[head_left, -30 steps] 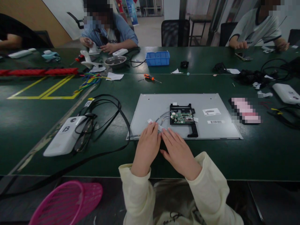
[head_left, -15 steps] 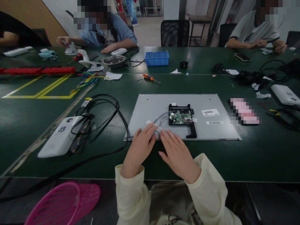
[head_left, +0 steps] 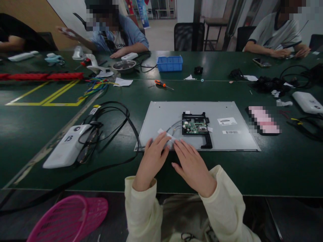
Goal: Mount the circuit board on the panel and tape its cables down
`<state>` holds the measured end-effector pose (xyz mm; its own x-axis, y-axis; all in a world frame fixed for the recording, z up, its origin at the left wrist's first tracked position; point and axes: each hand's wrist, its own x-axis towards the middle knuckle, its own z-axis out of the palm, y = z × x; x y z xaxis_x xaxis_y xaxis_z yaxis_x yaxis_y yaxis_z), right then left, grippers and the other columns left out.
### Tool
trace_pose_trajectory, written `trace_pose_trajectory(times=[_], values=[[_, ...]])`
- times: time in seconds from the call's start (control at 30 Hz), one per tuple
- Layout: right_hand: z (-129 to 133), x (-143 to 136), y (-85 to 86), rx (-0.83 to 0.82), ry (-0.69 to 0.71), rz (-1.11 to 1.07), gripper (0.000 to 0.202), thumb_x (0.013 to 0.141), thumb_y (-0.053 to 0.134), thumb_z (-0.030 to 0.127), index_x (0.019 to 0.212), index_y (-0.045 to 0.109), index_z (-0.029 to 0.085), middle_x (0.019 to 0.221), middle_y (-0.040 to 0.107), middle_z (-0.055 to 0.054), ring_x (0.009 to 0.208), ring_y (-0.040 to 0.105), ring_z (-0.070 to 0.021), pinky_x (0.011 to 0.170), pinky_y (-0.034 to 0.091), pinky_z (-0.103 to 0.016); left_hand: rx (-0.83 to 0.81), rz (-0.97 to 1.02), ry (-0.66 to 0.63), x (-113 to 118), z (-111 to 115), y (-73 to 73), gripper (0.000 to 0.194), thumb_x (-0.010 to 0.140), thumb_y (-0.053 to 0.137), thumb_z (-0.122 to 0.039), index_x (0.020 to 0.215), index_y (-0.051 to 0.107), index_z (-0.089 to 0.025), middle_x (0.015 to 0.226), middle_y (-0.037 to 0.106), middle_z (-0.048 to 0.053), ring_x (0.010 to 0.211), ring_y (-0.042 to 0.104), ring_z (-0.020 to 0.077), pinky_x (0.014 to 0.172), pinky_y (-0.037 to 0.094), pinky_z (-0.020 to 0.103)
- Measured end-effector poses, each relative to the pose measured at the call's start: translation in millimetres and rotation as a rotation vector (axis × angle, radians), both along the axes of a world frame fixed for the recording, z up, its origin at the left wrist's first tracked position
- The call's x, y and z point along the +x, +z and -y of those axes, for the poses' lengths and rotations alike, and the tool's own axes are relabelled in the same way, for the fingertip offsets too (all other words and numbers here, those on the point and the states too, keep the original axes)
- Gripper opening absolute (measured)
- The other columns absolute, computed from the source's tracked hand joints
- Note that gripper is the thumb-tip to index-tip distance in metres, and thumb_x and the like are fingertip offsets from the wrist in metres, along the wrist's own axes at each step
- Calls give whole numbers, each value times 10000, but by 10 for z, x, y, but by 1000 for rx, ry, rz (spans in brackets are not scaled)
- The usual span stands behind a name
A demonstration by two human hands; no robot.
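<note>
Hands (head_left: 151, 159) touch white tape (head_left: 173, 137) on the panel (head_left: 164, 116), by its near edge (head_left: 232, 150).

Pale-yel. long sleeves (head_left: 227, 215) w/ wide, loose cuffs (head_left: 143, 198), dk. shirt front (head_left: 185, 215) w/ blk. markings (head_left: 187, 236).

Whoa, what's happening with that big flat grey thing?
Someone is working with both hands at its near edge. The left hand and right hand lie close together on the grey panel, at a whitish strip. Thin wires run from near there to a green circuit board in a black frame. An orange-handled screwdriver lies beyond the panel.
</note>
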<state>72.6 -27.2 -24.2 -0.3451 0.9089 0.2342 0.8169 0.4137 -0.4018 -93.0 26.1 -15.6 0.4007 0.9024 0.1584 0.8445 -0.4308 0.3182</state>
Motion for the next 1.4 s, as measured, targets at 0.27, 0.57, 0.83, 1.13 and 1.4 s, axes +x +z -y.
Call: trace_pose_trajectory(times=[0.27,0.57,0.83,1.13,1.4], values=[[2,17,2,-1,2,-24,539,916,480,273,1420,400,101,1500,392,-120,1403,307,-253,1143,312,-457,14,17,71,84,-5,31,326,922,403,-195,1218,528,-249,1402,507,61,1328,434,220,1090,331,481],[18,44,99,-37,-48,-257,434,933,435,261,1350,487,153,1444,451,-121,1347,392,-236,1122,355,-442,129,25,145,253,42,70,214,920,452,-194,1102,563,-220,1415,462,111,1337,402,285,1065,348,534],[-120,339,369,52,-109,-698,314,924,400,183,1112,649,226,1213,639,-75,1147,586,-194,1010,467,-382,347,413,-53,694,534,269,322,930,416,-156,1223,524,-236,1254,560,106,1225,513,216,1019,469,408],[-638,1022,747,265,-329,-520,281,883,472,204,1085,667,210,1116,680,-73,1038,621,-224,914,498,-440,517,329,-424,1565,1129,193,419,929,452,-300,1277,526,-78,1358,475,170,1366,336,302,1068,428,452],[-686,1127,642,244,-384,-554,280,869,497,243,1084,673,212,1092,696,-69,1002,643,-223,884,513,-432,479,137,-595,1654,1334,115,330,951,444,-267,1226,598,-168,1276,552,93,1167,516,206,990,459,355]])
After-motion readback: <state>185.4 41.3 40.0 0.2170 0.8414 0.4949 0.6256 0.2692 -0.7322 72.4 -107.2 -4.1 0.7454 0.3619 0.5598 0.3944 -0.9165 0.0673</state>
